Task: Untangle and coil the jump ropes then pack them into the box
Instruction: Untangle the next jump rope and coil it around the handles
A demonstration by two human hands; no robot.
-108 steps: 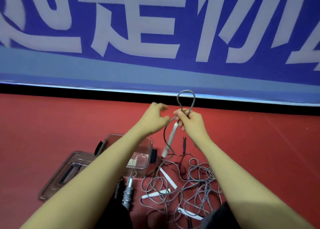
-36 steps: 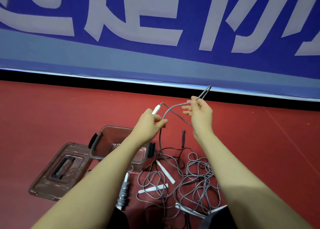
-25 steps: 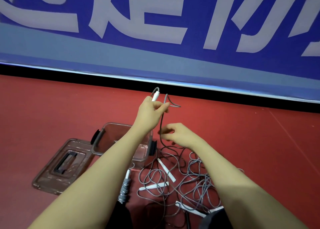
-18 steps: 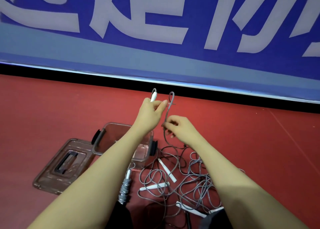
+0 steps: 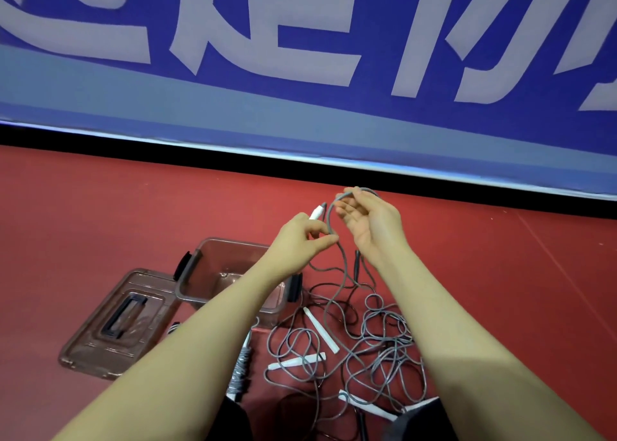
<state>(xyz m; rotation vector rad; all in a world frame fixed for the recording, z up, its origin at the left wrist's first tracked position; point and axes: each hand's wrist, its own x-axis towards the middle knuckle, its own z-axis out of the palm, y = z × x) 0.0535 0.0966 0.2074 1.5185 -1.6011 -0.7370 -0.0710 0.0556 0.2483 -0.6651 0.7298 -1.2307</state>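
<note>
Left hand [image 5: 303,237] grip pinches white handle [image 5: 315,212]; right hand [image 5: 370,227] grip curls round thin grey cord [image 5: 330,218] loop.

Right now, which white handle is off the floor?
The handle poking up from the left hand; the other white handles lie on the red floor amid tangled grey rope.

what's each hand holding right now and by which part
The left hand grips the thin grey jump rope by its white plastic handle; the right hand holds the same cord's loop near its top.
</note>
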